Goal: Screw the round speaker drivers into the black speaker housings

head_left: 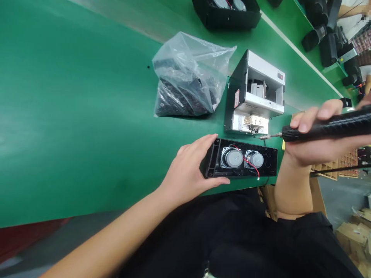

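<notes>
My left hand [188,166] grips the left end of a black speaker housing [214,162], with the thumb along its near side and the fingers at its far side. Two round grey speaker drivers [234,158] sit inside it, joined by a red wire [252,163] that ends in a small white plug. My right hand [313,143] is wrapped round a black electric screwdriver [327,126]. Its metal bit points left, close to a silver and black screw feeder [255,92] and above the housing's right end.
A clear plastic bag [191,77] of black parts lies beyond my left hand. Another black housing [228,19] with drivers stands at the back. Black items and a co-worker's arm [349,11] are at the upper right. Cardboard dividers [327,170] and boxes [353,235] are at the right.
</notes>
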The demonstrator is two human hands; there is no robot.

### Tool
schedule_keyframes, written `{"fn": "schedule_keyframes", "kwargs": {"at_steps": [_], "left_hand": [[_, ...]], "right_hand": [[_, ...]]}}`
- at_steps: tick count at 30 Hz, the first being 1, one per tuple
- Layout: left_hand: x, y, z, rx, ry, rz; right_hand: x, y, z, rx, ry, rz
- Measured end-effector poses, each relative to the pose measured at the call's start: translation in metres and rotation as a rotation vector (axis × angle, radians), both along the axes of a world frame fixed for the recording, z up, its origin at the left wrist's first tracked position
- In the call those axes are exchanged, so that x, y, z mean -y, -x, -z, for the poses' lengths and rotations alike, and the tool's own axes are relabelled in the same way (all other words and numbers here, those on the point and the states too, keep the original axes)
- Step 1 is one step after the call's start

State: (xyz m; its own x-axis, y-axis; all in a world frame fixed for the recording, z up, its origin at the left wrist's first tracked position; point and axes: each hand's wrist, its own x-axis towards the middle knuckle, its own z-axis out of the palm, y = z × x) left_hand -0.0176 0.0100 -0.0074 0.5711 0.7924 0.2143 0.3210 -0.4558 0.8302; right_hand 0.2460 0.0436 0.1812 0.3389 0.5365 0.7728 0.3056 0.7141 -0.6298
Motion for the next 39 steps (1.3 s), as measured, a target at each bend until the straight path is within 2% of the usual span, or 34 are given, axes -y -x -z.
{"fn": "schedule_keyframes", "kwargs": {"at_steps": [4,8,10,13,18,22,26,30,35,39], "left_hand": [[0.002,0.001,0.002,-0.013,-0.034,-0.001],[0.003,0.001,0.0,-0.017,-0.041,-0.029],[0.003,0.002,-0.001,-0.018,-0.044,-0.027],[0.002,0.002,-0.001,-0.028,-0.037,0.023],[0.005,-0.005,0.005,0.01,-0.081,-0.074],[0.005,-0.007,0.005,0.027,-0.077,-0.068],[0.001,-0.004,-0.001,0.01,-0.029,0.001],[-0.002,-0.004,-0.005,-0.003,0.011,0.035],[-0.001,-0.009,-0.007,-0.039,0.005,0.043],[0.0,-0.012,-0.009,-0.045,0.008,0.036]], "right_hand": [[-0.019,0.01,0.021,-0.027,0.012,0.032],[-0.028,0.014,0.04,0.031,0.028,-0.108],[-0.03,0.014,0.043,0.027,0.052,-0.128],[-0.029,0.015,0.042,0.053,0.068,-0.046],[-0.023,0.015,0.041,0.037,0.114,-0.104],[-0.01,0.017,0.04,0.012,0.177,-0.134],[0.017,0.026,0.026,-0.061,0.086,-0.171],[0.047,0.046,0.019,-0.14,0.057,-0.277],[0.067,0.073,0.04,-0.063,0.056,-0.254],[0.073,0.078,0.059,-0.066,0.104,-0.242]]}}
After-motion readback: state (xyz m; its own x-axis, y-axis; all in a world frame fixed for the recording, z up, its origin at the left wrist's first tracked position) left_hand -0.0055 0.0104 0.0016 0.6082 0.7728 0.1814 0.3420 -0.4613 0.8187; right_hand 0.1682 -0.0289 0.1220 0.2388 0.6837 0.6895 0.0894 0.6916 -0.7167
